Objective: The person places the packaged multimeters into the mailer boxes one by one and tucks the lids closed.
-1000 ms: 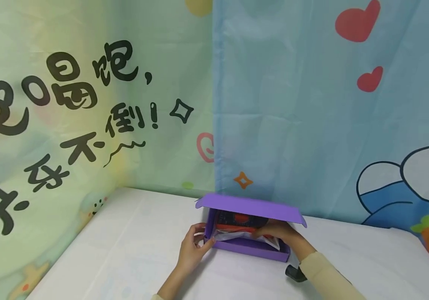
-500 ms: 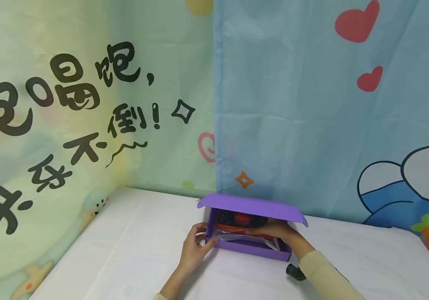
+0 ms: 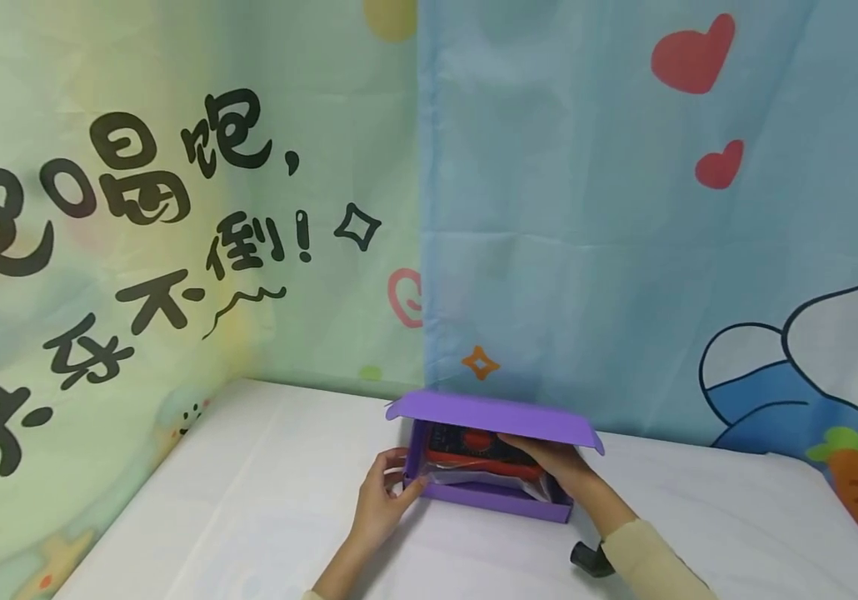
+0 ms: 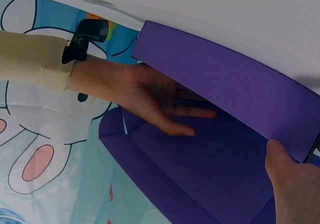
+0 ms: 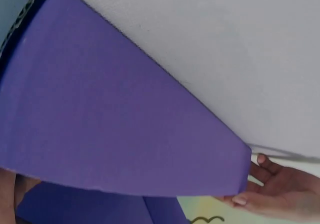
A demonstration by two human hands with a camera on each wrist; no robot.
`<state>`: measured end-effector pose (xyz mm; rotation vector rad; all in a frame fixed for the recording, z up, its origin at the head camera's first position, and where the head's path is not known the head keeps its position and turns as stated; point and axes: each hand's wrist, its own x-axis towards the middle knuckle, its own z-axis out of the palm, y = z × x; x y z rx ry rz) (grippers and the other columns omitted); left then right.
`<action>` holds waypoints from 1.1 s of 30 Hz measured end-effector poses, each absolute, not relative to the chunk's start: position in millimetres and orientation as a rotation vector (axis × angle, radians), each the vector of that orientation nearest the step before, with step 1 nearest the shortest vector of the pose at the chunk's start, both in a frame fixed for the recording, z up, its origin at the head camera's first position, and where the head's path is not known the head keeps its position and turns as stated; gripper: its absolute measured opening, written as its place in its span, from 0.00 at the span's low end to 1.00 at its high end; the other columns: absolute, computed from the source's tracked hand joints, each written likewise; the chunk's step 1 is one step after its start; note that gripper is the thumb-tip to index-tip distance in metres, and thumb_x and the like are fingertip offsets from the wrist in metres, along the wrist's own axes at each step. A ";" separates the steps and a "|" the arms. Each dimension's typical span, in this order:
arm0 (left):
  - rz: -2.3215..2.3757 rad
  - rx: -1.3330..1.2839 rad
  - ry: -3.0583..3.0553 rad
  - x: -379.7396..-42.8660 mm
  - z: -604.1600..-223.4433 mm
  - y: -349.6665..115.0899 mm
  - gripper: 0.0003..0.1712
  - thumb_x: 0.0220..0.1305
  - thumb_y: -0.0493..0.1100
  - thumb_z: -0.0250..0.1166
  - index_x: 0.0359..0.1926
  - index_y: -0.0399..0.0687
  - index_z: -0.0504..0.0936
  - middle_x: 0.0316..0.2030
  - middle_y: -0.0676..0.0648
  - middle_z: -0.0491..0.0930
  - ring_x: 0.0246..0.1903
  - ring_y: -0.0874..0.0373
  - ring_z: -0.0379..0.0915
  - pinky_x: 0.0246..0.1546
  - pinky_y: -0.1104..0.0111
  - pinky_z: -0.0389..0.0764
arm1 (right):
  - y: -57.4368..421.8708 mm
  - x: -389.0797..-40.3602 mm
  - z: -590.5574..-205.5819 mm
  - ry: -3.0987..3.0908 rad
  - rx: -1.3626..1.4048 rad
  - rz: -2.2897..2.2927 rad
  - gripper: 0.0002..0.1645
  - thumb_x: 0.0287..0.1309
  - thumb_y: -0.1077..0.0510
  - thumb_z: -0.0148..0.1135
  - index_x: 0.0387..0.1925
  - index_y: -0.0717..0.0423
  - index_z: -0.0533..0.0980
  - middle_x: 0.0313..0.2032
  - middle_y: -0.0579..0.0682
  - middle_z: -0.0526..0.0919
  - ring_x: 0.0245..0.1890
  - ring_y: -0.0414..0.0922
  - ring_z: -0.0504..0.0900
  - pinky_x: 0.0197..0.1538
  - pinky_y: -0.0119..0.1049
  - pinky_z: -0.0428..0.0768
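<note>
At the near edge, the right sleeve (image 3: 657,562) comes in with a black device (image 3: 591,559) at the wrist. The left hand (image 3: 382,504) holds the left end of an open purple cardboard box (image 3: 492,502), its thumb on the front corner and its fingers bent around the outside of the end wall. The right hand (image 3: 560,467) reaches in from the right, index finger and thumb straight and spread apart; its other fingers are partly hidden behind the front wall in the left wrist view. Whether its fingertips touch anything is impossible to tell.

Inside the box, behind the front wall, lies crumpled clear plastic (image 3: 466,477), with a multimeter (image 3: 466,452) resting just above it; whether the plastic wraps the meter cannot be made out. The multimeter's long axis runs left to right along the box, black face and red dial up, red edge toward the person. Its right end is covered by the right hand, its far edge by the overhanging lid (image 3: 496,412), and its markings are too small to read.

The box stands on a white table (image 3: 249,500). Beyond hang a green cloth (image 3: 331,317) with black Chinese lettering, cut off at left, and a blue cloth (image 3: 579,183) with red hearts.
</note>
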<state>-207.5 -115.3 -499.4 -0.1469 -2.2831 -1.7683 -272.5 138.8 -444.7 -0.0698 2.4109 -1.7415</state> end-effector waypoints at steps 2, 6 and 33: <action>-1.769 -0.148 -2.282 -202.4 -490.4 -113.7 0.26 0.54 0.38 0.68 0.53 0.38 0.70 0.47 0.36 0.77 0.44 0.40 0.77 0.30 0.75 0.68 | 141.2 -268.5 -443.6 2.398 -0.026 -1.745 0.51 0.52 0.44 0.64 0.67 0.57 0.47 0.65 0.57 0.57 0.65 0.54 0.56 0.68 0.55 0.55; -1.778 -0.151 -2.272 -192.6 -474.5 -113.0 0.25 0.53 0.35 0.67 0.52 0.34 0.70 0.47 0.33 0.76 0.44 0.38 0.76 0.31 0.75 0.69 | 142.0 -261.7 -441.9 2.335 0.001 -1.819 0.43 0.54 0.47 0.62 0.64 0.62 0.54 0.62 0.58 0.60 0.62 0.52 0.59 0.67 0.50 0.58; -1.813 -0.146 -2.237 -206.3 -505.0 -113.2 0.27 0.53 0.39 0.68 0.53 0.41 0.70 0.47 0.37 0.76 0.44 0.46 0.77 0.31 0.78 0.69 | 180.7 -216.2 -445.9 1.808 -0.555 -2.378 0.19 0.61 0.70 0.50 0.49 0.47 0.73 0.48 0.34 0.79 0.50 0.28 0.76 0.51 0.21 0.74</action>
